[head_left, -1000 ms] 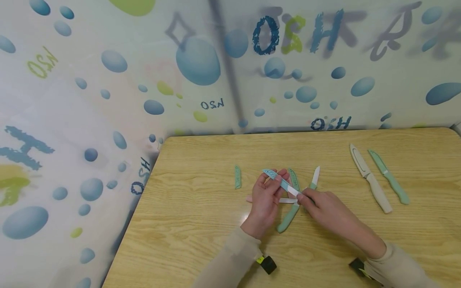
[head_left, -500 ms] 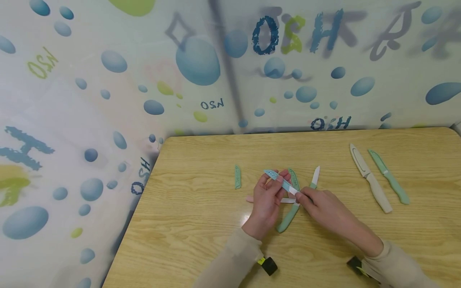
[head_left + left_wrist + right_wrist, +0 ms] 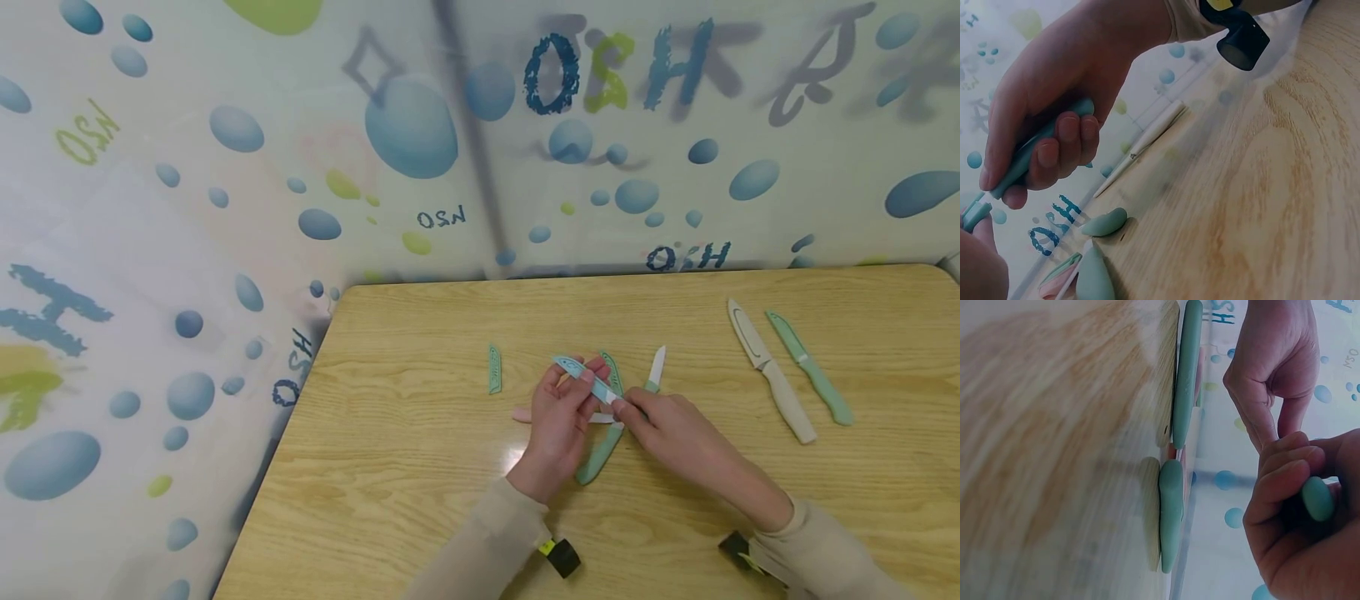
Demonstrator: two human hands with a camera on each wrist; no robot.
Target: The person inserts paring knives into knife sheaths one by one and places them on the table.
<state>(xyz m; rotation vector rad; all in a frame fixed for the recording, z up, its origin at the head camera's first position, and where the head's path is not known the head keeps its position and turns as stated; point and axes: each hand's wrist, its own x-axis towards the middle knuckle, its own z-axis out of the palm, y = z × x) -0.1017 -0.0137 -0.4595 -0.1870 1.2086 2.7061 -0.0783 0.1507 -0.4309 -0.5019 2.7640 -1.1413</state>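
Note:
In the head view my left hand [image 3: 553,429] pinches a light blue knife sheath [image 3: 570,365] between thumb and fingers, its tip toward the upper left. My right hand [image 3: 682,433] grips the blue-green handle [image 3: 1025,156] of a knife, whose blade runs into the sheath. Only a short pale stretch of blade [image 3: 612,399] shows between the two. The right wrist view shows the handle's butt [image 3: 1318,499] poking out of my curled fingers. Beneath the hands lie a green-handled knife [image 3: 600,457], a pink-handled knife [image 3: 521,414] and a green sheath [image 3: 611,371], partly covered.
Another green knife's bare blade [image 3: 657,364] points away, behind my right hand. A loose green sheath [image 3: 495,369] lies to the left on the wooden table [image 3: 360,467]. At the right are a sheathed cream knife [image 3: 772,371] and a sheathed green knife [image 3: 813,371]. A patterned wall [image 3: 420,225] borders the table.
My left hand and the blue sheath have shifted slightly right toward my right hand, which has moved a little left. Less of the blade shows outside the sheath.

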